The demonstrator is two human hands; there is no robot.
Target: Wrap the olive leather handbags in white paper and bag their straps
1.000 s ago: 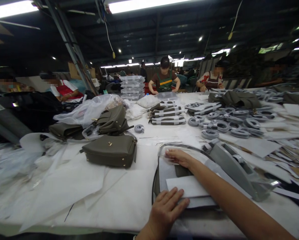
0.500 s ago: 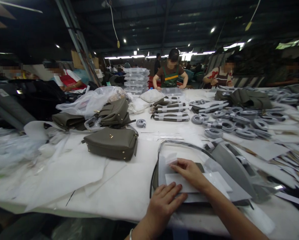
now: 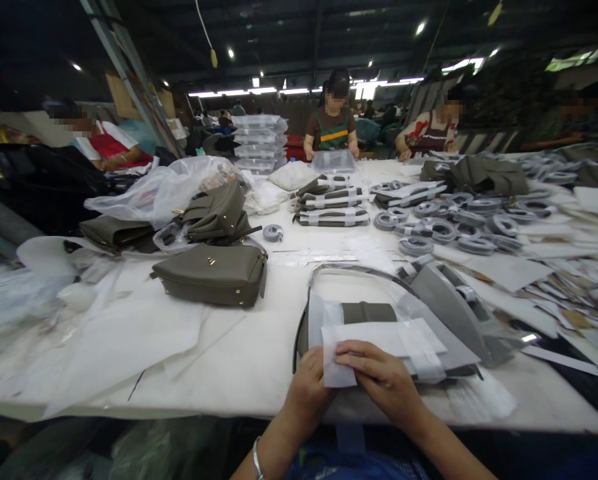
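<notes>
A white surface (image 3: pixel 249 367) spans the view. At its near edge lies an olive bag (image 3: pixel 369 312) partly covered with white sheets, a grey wrapped bag (image 3: pixel 446 300) just beside it. Left of these sits an olive handbag (image 3: pixel 209 277) with gold-coloured studs, near broad white paper sheets (image 3: pixel 123 353) and a heap of clear plastic film (image 3: pixel 19 313). Farther back rest a lone wrapped coil (image 3: pixel 273 233), stacked wrapped bundles (image 3: pixel 333 217), and, to the right, many grey wrapped coils (image 3: pixel 441 231) and loose papers (image 3: pixel 511 270).

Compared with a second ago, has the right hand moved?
Yes. Judged against the olive handbag with the gold emblem, the right hand has come closer to the near edge of the table.
</notes>
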